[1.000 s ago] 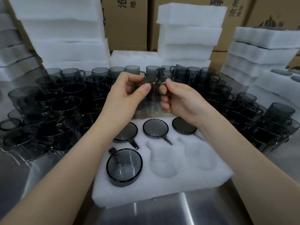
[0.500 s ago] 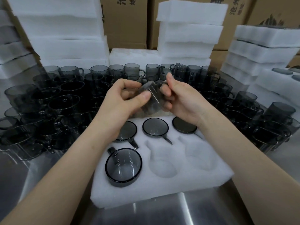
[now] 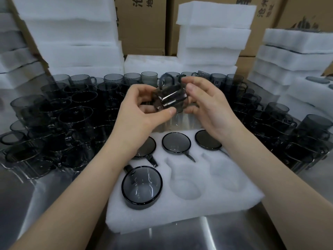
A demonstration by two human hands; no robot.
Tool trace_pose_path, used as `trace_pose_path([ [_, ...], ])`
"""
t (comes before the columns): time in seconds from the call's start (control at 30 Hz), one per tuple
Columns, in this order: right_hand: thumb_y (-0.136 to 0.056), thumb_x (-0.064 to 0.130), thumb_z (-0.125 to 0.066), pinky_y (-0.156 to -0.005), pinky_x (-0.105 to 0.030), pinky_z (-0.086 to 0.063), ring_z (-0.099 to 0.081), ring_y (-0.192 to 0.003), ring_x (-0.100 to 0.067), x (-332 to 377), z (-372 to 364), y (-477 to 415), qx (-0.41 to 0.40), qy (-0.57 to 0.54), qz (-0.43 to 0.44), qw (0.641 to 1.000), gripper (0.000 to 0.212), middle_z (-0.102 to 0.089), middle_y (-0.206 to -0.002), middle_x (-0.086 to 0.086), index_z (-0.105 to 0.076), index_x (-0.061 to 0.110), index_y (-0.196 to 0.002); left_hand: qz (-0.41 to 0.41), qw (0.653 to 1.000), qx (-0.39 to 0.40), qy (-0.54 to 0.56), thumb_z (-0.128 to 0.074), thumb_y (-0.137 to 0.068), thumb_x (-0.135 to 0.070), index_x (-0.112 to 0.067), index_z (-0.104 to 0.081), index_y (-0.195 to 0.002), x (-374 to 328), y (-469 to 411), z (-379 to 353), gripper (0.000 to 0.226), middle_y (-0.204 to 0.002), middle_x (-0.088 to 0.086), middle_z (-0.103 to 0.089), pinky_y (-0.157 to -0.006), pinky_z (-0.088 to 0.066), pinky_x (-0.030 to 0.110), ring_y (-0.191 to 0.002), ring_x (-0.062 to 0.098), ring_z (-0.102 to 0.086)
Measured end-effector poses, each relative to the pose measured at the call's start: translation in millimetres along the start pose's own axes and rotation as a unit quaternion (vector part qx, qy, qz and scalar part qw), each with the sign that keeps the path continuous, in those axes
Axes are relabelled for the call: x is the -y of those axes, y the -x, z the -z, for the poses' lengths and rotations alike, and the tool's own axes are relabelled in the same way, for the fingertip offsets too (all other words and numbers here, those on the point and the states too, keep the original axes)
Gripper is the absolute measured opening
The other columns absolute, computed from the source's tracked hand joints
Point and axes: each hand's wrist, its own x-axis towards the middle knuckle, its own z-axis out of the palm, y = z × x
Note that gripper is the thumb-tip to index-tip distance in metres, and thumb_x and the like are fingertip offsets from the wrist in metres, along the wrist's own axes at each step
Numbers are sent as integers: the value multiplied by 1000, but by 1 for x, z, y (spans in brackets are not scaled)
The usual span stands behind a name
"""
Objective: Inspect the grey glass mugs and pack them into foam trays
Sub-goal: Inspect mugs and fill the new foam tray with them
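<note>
Both hands, left hand (image 3: 138,112), right hand (image 3: 207,103), gripping grey mug (image 3: 170,100) sideways

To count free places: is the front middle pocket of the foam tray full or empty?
Empty: the front middle pocket shows only bare white foam.

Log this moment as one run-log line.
stage: inspection | left hand: grips grey mug | right hand: grips same mug, handle up | foam tray: four mugs seated, two front pockets empty
</note>
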Motion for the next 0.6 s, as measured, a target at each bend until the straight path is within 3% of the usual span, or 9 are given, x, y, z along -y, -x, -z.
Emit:
trace_pose_path([
  [0.07, -86, 37, -65, -74, -34, -50, -56, -90, -19, 1, -3, 2, 17, 52, -21, 998, 41, -61, -110, -8, -58, 21, -124, -4, 1000, -22, 15, -81, -60, -20, -25, -48, -101, 0, 0, -1, 53, -110, 4, -63, -69, -55, 24, -78, 9, -68],
  [0.13, -85, 48, -61, -73, -33, -53, -61, -88, -15, 1, -10, 5, 56, 132, -36, 989, 53, -62, -118, -11, -53, 25, -131, -9, 999, -38, -2, -87, -58, -22, -27, -45, -106, 0, 1, -1, 64, -111, 4, -62, -75, -57, 28, -83, 10, -70],
  [0.2, -87, 53, -58, -74, -32, -57, -65, -85, -7, 0, -18, 6, 91, 194, -33, 976, 37, -67, -116, -1, -55, 38, -122, -29, 996, -36, -72, -93, -57, -23, -31, -44, -120, -1, 1, -3, 80, -112, 0, -59, -82, -57, 30, -91, 7, -68],
  [0.23, -87, 52, -56, -82, -32, -58, -66, -90, -3, 0, -21, 7, 99, 200, -35, 974, 35, -69, -113, 7, -55, 40, -120, -48, 990, -28, -127, -93, -57, -27, -33, -43, -129, -1, 1, -4, 88, -113, -2, -56, -87, -54, 24, -96, 1, -64],
  [0.3, -83, 55, -56, -103, -37, -49, -60, -115, -3, 0, -22, 7, 86, 214, -46, 972, 59, -65, -126, 9, -50, 30, -137, -85, 970, -7, -227, -90, -57, -38, -36, -39, -142, -1, 1, -7, 100, -110, -6, -49, -85, -38, 0, -97, -17, -49],
  [0.37, -81, 60, -61, -111, -38, -40, -49, -130, -6, -1, -20, 7, 62, 225, -45, 971, 82, -53, -143, 3, -36, 21, -149, -94, 958, 9, -271, -85, -58, -47, -33, -39, -145, -2, 1, -8, 99, -109, -5, -48, -78, -28, -9, -93, -16, -46],
  [0.43, -83, 53, -64, -105, -37, -47, -54, -123, -5, -1, -20, 7, 33, 188, -37, 981, 79, -59, -135, 8, -34, 22, -149, -104, 952, 11, -287, -81, -62, -51, -26, -44, -143, -2, 2, -8, 92, -114, -4, -47, -85, -33, -3, -94, -6, -48],
  [0.5, -91, 42, -62, -82, -29, -58, -66, -96, -4, -1, -21, 7, 9, 154, -29, 988, 56, -69, -107, 16, -43, 21, -139, -133, 948, -6, -290, -81, -69, -46, -18, -52, -137, -3, 3, -9, 80, -119, -5, -46, -93, -39, 8, -103, -2, -46],
  [0.6, -92, 45, -53, -64, -32, -54, -62, -83, -10, 1, -26, 8, 31, 184, -3, 982, 37, -61, -105, 7, -54, 25, -123, -195, 933, -21, -302, -82, -73, -30, -14, -59, -130, -6, 6, -11, 63, -116, -13, -55, -93, -31, -1, -105, -9, -43],
])
